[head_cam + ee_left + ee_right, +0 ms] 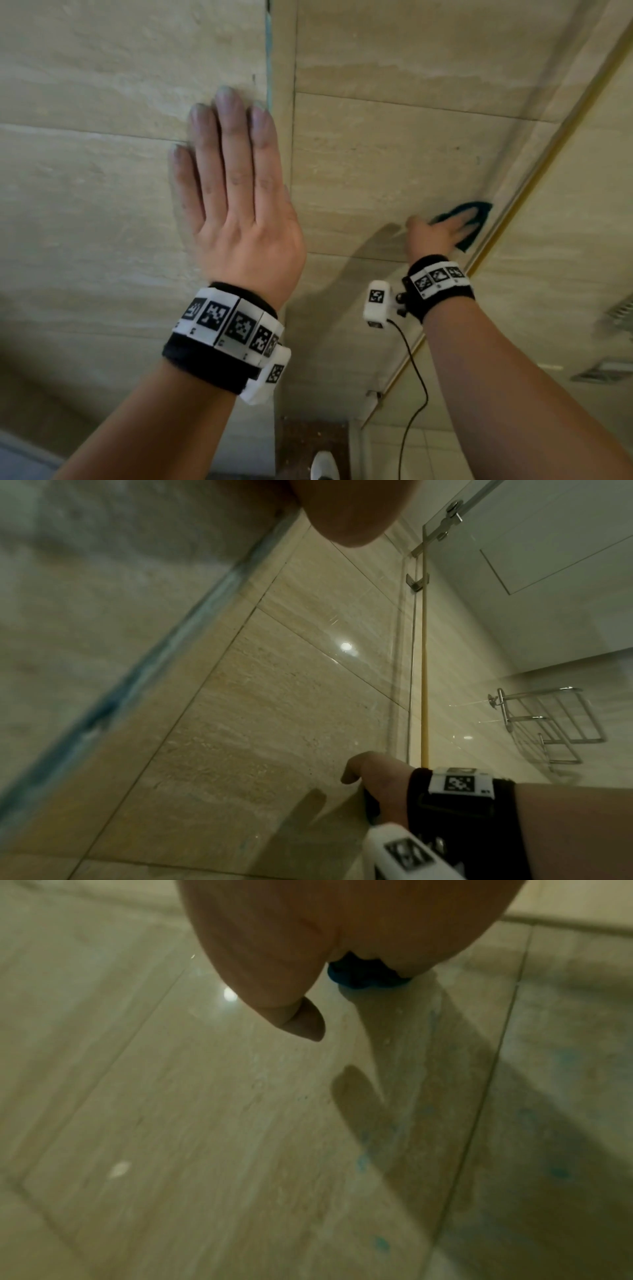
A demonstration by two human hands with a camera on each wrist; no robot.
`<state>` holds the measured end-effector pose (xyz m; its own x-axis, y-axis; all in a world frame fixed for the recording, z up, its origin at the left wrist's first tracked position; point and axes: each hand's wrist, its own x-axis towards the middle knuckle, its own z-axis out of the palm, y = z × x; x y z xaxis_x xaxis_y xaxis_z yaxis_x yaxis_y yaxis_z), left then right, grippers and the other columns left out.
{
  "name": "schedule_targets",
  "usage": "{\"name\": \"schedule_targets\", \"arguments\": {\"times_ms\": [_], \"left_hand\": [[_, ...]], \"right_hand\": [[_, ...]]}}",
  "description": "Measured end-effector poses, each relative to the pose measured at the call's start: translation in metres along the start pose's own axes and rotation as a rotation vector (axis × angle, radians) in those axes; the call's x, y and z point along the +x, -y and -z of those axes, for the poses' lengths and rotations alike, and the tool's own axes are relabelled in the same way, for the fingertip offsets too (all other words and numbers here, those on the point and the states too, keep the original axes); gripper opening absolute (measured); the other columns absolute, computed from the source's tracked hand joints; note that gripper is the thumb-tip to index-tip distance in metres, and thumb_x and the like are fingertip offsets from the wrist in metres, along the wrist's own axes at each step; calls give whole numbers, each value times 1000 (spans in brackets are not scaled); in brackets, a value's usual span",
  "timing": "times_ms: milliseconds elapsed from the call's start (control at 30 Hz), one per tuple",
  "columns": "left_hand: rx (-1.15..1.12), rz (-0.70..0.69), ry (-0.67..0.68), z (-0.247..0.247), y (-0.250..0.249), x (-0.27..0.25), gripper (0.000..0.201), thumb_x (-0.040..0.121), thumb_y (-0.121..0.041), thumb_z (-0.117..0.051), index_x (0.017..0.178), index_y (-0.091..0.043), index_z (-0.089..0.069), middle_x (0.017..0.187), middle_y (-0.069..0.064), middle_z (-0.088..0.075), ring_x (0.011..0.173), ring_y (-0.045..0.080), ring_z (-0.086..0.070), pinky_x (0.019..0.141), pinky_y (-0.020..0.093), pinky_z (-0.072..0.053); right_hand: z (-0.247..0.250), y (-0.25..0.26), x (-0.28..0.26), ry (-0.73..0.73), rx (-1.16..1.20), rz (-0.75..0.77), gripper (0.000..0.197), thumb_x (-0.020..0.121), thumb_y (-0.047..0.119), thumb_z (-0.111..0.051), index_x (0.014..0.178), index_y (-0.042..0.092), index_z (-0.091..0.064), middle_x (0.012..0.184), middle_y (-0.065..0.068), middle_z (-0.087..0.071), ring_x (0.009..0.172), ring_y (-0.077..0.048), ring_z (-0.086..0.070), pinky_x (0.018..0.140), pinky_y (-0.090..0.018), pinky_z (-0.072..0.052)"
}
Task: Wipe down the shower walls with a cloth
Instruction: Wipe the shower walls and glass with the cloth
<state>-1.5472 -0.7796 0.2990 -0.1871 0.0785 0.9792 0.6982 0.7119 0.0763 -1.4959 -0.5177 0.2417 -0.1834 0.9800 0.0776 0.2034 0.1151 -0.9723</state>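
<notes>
My left hand (233,161) lies flat with straight fingers on the glass panel (102,171) at the left, holding nothing. My right hand (442,228) presses a teal cloth (476,214) flat against the beige tiled shower wall (376,154), low and close to the gold-edged glass door frame (534,171). In the right wrist view only a dark blue fold of the cloth (366,973) shows under the palm, with the thumb (294,1015) sticking out over the tile. The left wrist view shows my right hand (373,777) from the side against the wall.
The glass panel's teal edge (269,68) runs beside my left fingers. A chrome towel rack (548,723) hangs beyond the glass door. A floor drain grate (603,371) lies at the right. A white shoe (323,466) stands below. A black cable (414,370) hangs from the right wrist camera.
</notes>
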Motion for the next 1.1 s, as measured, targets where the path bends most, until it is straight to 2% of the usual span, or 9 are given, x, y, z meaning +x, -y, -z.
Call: {"name": "schedule_targets", "arguments": {"times_ms": [67,200,400,500,600,767,833,1000,1100], "left_hand": [[19,-8,-22,-2,-1,0,65,98,-1,-61,154,8,-30,157,34,-39,147,51,-36,122,64,-27],[12,-8,-11,-1,-1,-1,66,100,-5,-59,156,6,-26,158,33,-37,148,51,-34,123,63,-26],[-7,-12,-12,-2,0,-1,66,100,-6,-59,156,6,-27,158,33,-36,148,51,-33,124,63,-24],[-14,-4,-7,-1,-1,-1,66,101,-7,-57,157,6,-26,159,33,-34,149,52,-32,124,63,-22],[-27,12,16,2,-2,-1,64,103,-8,-55,157,6,-26,160,33,-33,150,51,-29,124,64,-22],[-3,13,-4,0,-4,-1,65,99,-4,-60,156,7,-31,159,32,-35,149,49,-32,123,64,-26],[14,7,-14,-1,-3,-2,67,98,-3,-60,157,6,-30,160,32,-35,149,49,-32,122,64,-26],[-2,-8,-27,-1,-2,-2,68,99,-4,-60,158,3,-26,160,29,-35,150,47,-31,123,63,-25],[-16,-21,-27,0,0,-3,69,99,-5,-60,158,2,-26,161,28,-35,150,46,-30,124,62,-25]], "right_hand": [[-1,-1,-12,37,-51,50,103,88,16,-59,163,22,11,170,-3,18,157,-30,-6,125,-41,-22],[-31,-7,-57,325,-188,274,106,89,14,-64,163,24,12,167,-2,28,157,-30,6,127,-44,-16],[-22,62,-30,222,-459,730,103,89,16,-61,163,14,9,166,-16,27,154,-37,22,128,-51,-3],[-19,82,-21,186,-462,814,102,87,14,-60,163,14,8,167,-18,24,154,-38,21,128,-52,-1],[-13,66,-11,116,-339,617,103,88,12,-60,163,20,11,168,-10,26,155,-32,18,125,-41,5],[10,30,12,-75,-8,-87,100,86,27,-52,163,22,12,170,-6,18,156,-34,-7,126,-44,-18],[10,37,10,-33,-17,-110,104,87,24,-58,163,23,13,170,-6,19,156,-35,-5,126,-46,-16],[-16,89,-19,147,-267,508,107,88,18,-63,163,18,13,166,-12,28,155,-34,20,125,-44,6],[-18,114,-13,86,-400,712,101,86,19,-57,163,11,9,166,-21,23,154,-42,19,127,-52,3]]}}
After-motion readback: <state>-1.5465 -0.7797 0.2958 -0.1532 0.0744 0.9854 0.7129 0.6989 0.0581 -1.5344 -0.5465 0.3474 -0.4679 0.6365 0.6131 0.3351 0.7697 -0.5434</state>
